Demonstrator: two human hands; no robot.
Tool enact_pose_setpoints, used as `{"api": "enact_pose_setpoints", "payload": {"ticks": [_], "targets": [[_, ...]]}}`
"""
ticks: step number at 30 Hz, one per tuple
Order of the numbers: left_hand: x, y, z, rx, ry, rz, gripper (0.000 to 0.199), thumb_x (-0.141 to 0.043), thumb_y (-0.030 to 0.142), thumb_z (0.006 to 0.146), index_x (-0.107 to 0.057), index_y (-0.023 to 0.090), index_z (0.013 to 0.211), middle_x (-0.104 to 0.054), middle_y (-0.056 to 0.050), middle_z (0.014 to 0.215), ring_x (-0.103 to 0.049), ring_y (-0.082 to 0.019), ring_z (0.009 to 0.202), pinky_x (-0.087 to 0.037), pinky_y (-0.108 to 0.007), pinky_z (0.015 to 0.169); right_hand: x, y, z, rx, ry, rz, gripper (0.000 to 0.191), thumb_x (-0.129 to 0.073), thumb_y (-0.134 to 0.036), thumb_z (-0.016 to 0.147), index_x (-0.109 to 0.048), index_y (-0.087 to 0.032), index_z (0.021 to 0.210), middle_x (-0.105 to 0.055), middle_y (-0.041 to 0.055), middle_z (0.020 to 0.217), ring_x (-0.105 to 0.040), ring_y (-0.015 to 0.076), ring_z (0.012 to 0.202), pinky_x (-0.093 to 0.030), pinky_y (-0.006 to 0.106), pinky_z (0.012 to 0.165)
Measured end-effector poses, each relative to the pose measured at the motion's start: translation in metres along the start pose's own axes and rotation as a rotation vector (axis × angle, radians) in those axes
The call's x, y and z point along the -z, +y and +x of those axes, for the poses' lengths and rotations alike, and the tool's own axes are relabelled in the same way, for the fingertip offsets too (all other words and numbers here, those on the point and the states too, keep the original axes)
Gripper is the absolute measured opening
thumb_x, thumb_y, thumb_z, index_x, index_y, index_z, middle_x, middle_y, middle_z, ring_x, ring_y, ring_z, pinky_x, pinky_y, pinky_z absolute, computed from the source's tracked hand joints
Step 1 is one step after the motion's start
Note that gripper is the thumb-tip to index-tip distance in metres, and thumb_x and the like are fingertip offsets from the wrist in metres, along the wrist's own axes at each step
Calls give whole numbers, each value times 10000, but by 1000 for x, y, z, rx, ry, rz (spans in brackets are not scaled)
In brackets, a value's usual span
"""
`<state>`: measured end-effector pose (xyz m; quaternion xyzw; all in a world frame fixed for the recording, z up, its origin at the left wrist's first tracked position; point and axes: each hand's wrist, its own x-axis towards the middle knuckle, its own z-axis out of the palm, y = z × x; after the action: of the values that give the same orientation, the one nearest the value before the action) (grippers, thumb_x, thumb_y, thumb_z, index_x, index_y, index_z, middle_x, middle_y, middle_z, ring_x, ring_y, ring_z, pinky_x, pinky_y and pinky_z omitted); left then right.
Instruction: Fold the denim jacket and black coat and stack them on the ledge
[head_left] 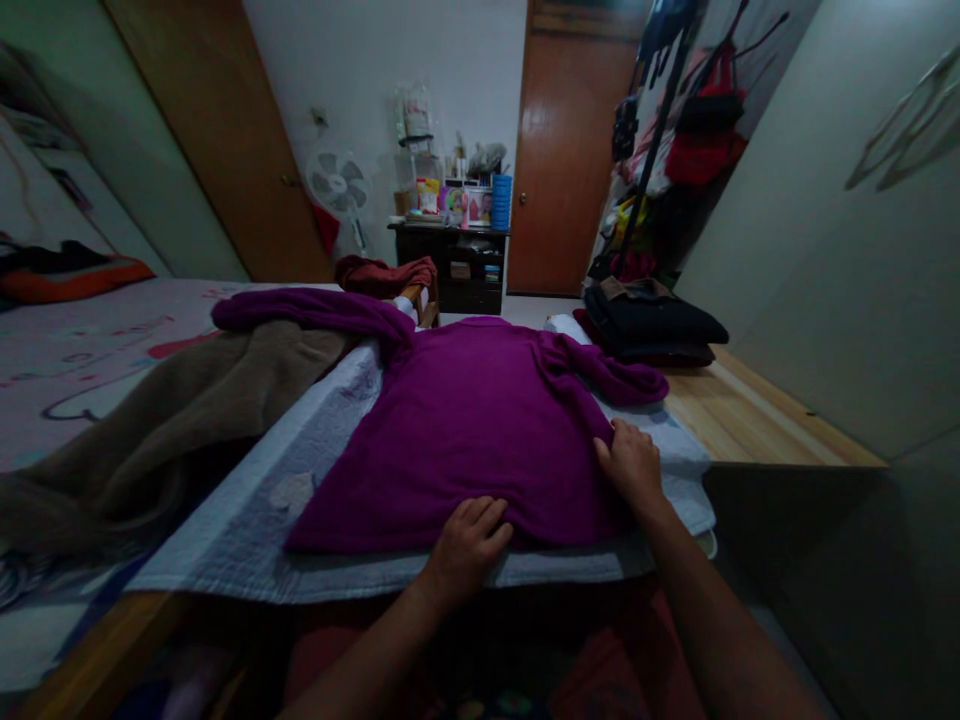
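Observation:
A purple long-sleeved garment (480, 430) lies spread on a pale quilted cloth (315, 480). Its left sleeve stretches out over a brown fleecy garment, while the right sleeve is bent on the cloth. My left hand (472, 545) rests on the garment's near hem, a little right of its middle, fingers curled on the fabric. At the garment's right side edge, my right hand (631, 462) has its fingers closed on the fabric, thumb towards the garment.
The brown fleecy garment (217, 400) lies across the bed (90, 350) at left. Folded dark clothes (652, 325) are stacked on a wooden board (765, 410) at right. Further back stand a fan (339, 185), a dark cabinet (450, 265) and a wooden door (562, 150).

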<state>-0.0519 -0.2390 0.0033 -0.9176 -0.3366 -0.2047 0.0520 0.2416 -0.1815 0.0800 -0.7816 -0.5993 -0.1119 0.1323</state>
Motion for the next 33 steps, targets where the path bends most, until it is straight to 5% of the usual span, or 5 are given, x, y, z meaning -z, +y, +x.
{"api": "enact_pose_setpoints", "payload": {"ticks": [6, 14, 24, 29, 33], "targets": [[15, -4, 9, -25, 67, -28, 200, -552, 131, 870, -622, 208, 1040, -617, -56, 1192, -490, -227, 1199, -422, -400, 993, 0, 5, 20, -11, -147, -79, 241, -516, -332, 888, -616, -127, 966, -636, 167, 985, -589, 271, 952, -404, 333, 784], [63, -32, 20, 10, 193, 71, 218, -460, 82, 897, -622, 174, 1011, -601, -91, 1218, -455, -264, 1256, -426, -440, 994, 20, 18, 55, -122, -140, 123, 307, -370, -352, 958, -545, -139, 1095, -670, 149, 989, -628, 244, 931, -389, 294, 734], [45, -10, 6, 43, -242, -69, 416, -501, 106, 879, -488, 234, 1275, -645, -39, 999, -575, -192, 905, -455, -342, 822, 15, 28, 31, 4, -284, -1, 260, -535, -341, 875, -554, -165, 1066, -664, 139, 986, -628, 261, 900, -403, 312, 687], [32, 2, 5, 118, -347, -96, 388, -526, 147, 860, -531, 279, 1224, -604, -45, 1074, -522, -234, 992, -432, -398, 871, 19, -10, 10, 180, -7, -41, 313, -575, -252, 831, -571, -141, 1124, -596, 189, 1100, -558, 327, 1018, -432, 406, 793], [41, 8, 6, 165, -355, -175, 400, -536, 151, 838, -543, 285, 1215, -590, -48, 1066, -512, -230, 992, -433, -392, 877, -2, -74, -20, 502, 3, 280, 337, -522, -262, 879, -559, -168, 1200, -561, 138, 1231, -514, 266, 1124, -408, 397, 954]]}}
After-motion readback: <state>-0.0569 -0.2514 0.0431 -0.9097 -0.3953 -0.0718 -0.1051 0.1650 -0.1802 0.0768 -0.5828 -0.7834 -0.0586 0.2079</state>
